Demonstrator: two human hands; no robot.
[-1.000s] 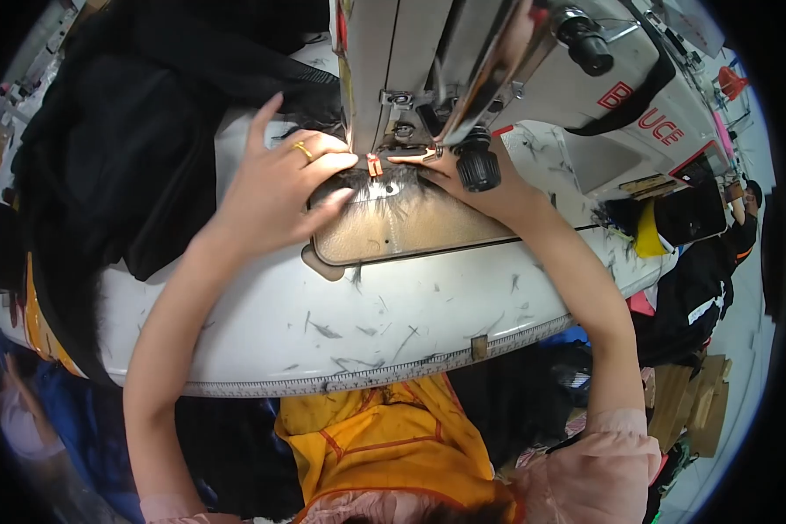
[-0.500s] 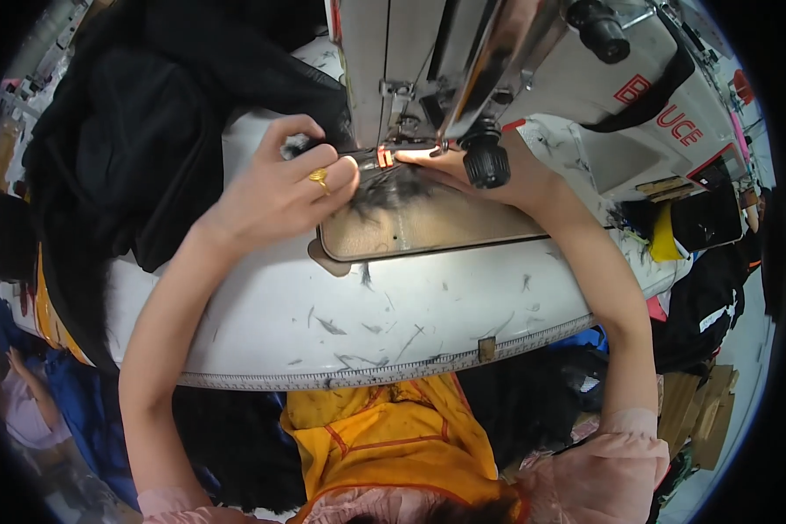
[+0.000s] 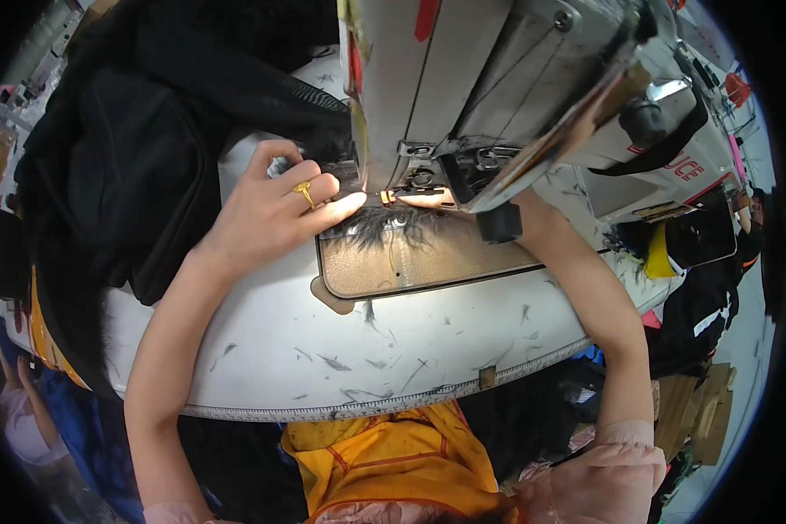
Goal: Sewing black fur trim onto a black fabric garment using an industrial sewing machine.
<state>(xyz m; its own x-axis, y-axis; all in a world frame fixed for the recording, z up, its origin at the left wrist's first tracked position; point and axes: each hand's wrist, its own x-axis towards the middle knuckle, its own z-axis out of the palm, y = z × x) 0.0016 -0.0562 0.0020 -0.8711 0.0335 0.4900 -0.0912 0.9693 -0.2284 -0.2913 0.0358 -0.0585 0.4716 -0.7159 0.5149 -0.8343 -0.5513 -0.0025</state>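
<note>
At a sewing machine, my left hand is left of the presser foot. Its fingers are curled, the foremost tip reaching close to the foot, and they grip the edge of a black furry fabric; the thumb is hidden. A gold ring sits on one finger. My right hand lies right of the foot, mostly covered by the machine head. One of its fingers shows stretched out beside the foot, lit by the lamp. Fur tufts from the fabric spread over the tan machine plate.
A large heap of black cloth fills the table's left side. Loose fur bits are scattered over the white table, whose front edge carries a measuring tape. Yellow cloth and cardboard are at the right. Other people show at the margins.
The view has shifted, so the machine head looks larger and the table lower in the picture. My left hand's foremost finger has straightened toward the presser foot. My right hand stays beside it.
</note>
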